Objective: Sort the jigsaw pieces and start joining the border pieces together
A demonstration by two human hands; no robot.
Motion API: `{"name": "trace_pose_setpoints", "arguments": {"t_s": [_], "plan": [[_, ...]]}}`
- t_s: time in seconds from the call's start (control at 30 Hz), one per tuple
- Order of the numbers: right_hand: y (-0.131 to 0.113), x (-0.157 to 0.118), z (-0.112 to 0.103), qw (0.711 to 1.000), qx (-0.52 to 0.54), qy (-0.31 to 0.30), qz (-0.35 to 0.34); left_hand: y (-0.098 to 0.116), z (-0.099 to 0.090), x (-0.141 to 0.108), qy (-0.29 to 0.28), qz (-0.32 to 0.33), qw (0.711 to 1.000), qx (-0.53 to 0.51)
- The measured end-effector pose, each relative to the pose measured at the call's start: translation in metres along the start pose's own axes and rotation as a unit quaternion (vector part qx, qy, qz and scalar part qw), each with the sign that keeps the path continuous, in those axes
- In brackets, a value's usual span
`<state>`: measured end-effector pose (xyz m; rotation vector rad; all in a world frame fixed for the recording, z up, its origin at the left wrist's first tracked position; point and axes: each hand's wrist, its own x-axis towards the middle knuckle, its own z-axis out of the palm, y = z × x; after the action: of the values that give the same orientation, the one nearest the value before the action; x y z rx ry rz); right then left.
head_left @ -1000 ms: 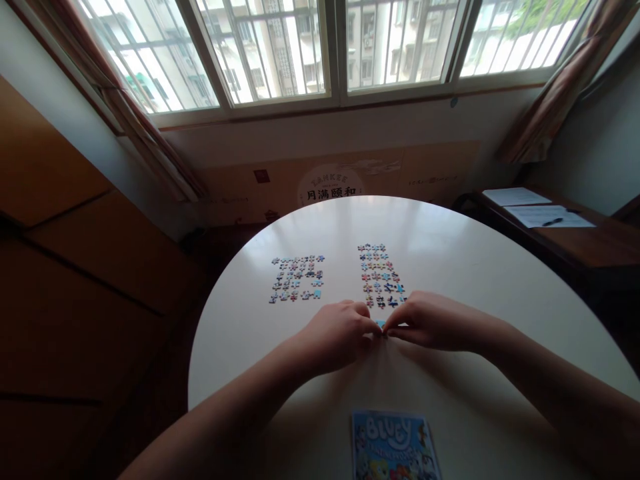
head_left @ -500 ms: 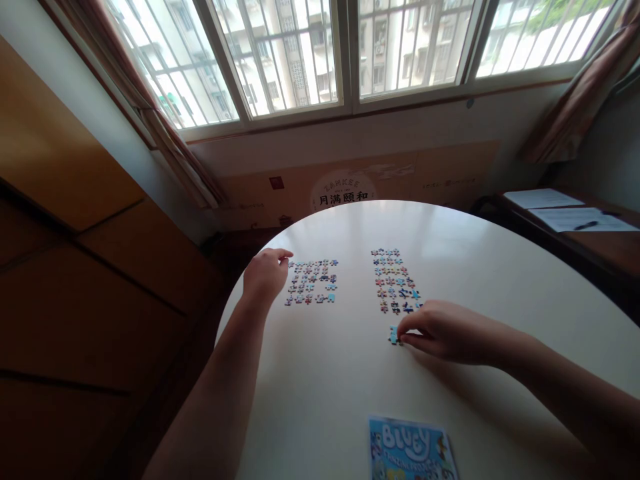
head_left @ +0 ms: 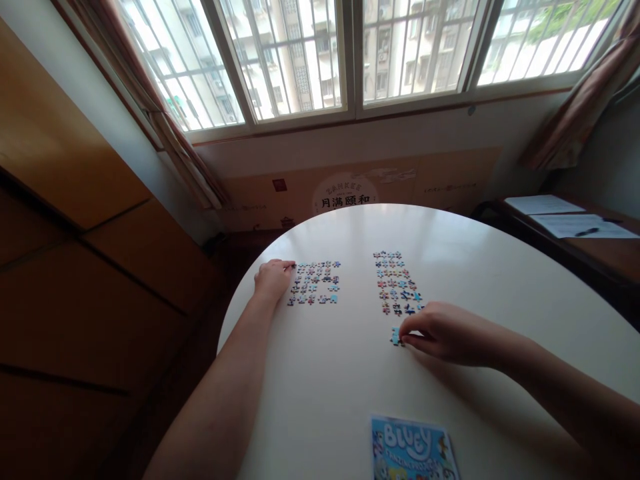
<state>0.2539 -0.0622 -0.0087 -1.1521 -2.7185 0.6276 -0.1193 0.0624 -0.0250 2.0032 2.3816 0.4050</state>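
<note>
Head view, clock set with 12 at the window (head_left: 410,53) and 6 at the wearer. Round white tabletop (head_left: 320,380) carries two blocks of loose jigsaw pieces: left block (head_left: 312,279) toward 10 o'clock, right block (head_left: 393,283) toward 12, both laid out in rough rows, a bare strip between them.

Light-blue puzzle section (head_left: 395,335) lies flat just off the 6 o'clock end of the right block, apart from it — one piece or several joined, too small to tell. Right hand (head_left: 443,333) enters from 4 o'clock; thumb and forefinger nearly together, pinching the section at its 3 o'clock edge.

Left hand (head_left: 273,280) at the 9 o'clock side of the left block, forearm running back toward 7. Fingers bunched, tips at the block's 10 o'clock corner — cannot tell whether a piece is held there.

Blue picture sheet (head_left: 413,450) headed "BLUEY" lies at 6 o'clock from the section, its near edge cut off by the frame. Brown side table (head_left: 613,250) at 2 o'clock bears papers (head_left: 547,205) and a dark pen (head_left: 587,232).
</note>
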Motion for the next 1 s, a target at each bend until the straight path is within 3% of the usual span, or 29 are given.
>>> {"name": "trace_pose_setpoints", "arguments": {"t_s": [0.27, 1.0], "plan": [[0.001, -0.002, 0.001, 1.000, -0.007, 0.003, -0.004, -0.016, -0.011, 0.008, -0.027, -0.103, 0.994, 0.013], [0.001, -0.001, 0.001, 1.000, -0.009, -0.004, 0.003, -0.016, -0.026, 0.001, -0.068, -0.103, 0.992, -0.005]]}}
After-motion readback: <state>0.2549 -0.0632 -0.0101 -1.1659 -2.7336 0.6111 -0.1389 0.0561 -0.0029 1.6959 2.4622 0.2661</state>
